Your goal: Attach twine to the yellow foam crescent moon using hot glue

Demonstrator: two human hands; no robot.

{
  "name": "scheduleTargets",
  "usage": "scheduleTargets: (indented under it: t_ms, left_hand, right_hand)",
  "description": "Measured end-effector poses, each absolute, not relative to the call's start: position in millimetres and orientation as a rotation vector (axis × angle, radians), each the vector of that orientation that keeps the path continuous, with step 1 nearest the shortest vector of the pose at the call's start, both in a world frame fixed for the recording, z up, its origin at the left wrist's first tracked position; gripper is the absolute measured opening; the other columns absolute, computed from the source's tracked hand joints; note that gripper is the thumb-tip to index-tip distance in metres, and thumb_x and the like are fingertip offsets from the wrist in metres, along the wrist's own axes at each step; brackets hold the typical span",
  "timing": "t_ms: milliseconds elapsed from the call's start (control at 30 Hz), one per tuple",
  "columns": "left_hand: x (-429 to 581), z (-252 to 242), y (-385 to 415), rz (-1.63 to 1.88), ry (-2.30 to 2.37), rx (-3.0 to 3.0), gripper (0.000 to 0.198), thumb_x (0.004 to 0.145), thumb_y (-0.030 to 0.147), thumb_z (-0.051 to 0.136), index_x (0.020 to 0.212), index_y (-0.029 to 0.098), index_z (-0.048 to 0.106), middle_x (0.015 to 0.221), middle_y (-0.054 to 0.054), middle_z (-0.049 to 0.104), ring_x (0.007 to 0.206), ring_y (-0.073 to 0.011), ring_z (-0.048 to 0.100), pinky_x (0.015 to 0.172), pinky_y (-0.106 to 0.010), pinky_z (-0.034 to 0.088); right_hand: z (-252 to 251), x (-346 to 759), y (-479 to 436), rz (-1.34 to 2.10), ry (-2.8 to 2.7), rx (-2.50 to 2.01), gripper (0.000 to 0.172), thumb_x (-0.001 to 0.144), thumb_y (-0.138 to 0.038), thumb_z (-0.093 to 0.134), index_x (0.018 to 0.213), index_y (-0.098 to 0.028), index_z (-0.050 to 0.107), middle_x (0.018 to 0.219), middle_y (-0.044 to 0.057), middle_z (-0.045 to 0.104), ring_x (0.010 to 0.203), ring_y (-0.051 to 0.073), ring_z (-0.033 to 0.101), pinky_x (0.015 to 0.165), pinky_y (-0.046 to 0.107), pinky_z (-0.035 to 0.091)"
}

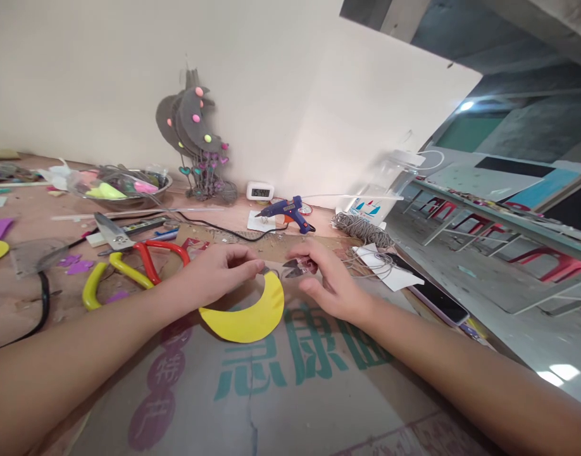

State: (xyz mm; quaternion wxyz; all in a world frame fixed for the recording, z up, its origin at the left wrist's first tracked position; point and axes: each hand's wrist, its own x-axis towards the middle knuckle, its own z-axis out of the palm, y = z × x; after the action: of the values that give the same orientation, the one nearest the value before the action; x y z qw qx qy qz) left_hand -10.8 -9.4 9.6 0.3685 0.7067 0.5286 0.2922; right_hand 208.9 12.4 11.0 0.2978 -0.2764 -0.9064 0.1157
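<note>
From the yellow crescent (pixel 252 316) I see red-handled scissors (pixel 152 256) at ten o'clock, a blue glue gun (pixel 288 212) at twelve and a wire coil (pixel 361 229) at two. The crescent lies flat on the table (pixel 319 392), long axis eight-to-two, horns opening toward eleven. My left hand (pixel 219 269) pinches its upper horn and hides the lower one. My right hand (pixel 328 282) grips small pliers (pixel 294 267) pointing at nine; their tips are too small to read.
</note>
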Motion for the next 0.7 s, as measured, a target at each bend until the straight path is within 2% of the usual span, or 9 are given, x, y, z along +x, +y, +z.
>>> scheduleTargets:
  t_ms: [100,333,533,700]
  left_hand:
    - [-11,8,-9,0.736,1.343,1.849,0.034,0.077,0.049,0.045,0.072,0.018,0.06,0.057,0.003,0.052,0.055,-0.0115,0.045,0.049,-0.022,0.03]
    - [-12,6,-8,0.739,1.307,1.927,0.035,0.077,0.049,0.043,0.07,0.018,0.058,0.059,0.003,0.055,0.056,-0.0126,0.048,0.05,-0.022,0.032]
    - [-13,6,-9,0.718,1.31,1.951,0.035,0.078,0.048,0.043,0.072,0.019,0.061,0.062,0.002,0.058,0.059,-0.0141,0.052,0.052,-0.023,0.035]
    - [-13,6,-7,0.718,1.298,1.96,0.034,0.078,0.048,0.043,0.072,0.019,0.061,0.064,0.002,0.059,0.061,-0.0148,0.053,0.053,-0.023,0.035]
  right_hand:
    - [13,209,14,0.2,-2.432,-0.744,0.03,0.089,-0.033,0.037,0.113,-0.018,0.049,0.093,0.008,0.053,0.084,0.018,0.048,0.075,0.032,0.04]
    - [14,208,16,0.008,-2.542,-0.73,0.033,0.089,-0.034,0.038,0.116,-0.02,0.051,0.091,0.008,0.052,0.084,0.018,0.047,0.074,0.031,0.04]
    - [11,211,22,-0.078,-2.569,-0.71,0.029,0.09,-0.032,0.038,0.108,-0.02,0.056,0.077,0.005,0.053,0.075,0.016,0.048,0.064,0.027,0.037]
    - [8,211,24,-0.08,-2.577,-0.707,0.029,0.089,-0.031,0.04,0.107,-0.019,0.058,0.075,0.005,0.051,0.073,0.016,0.047,0.064,0.026,0.035]
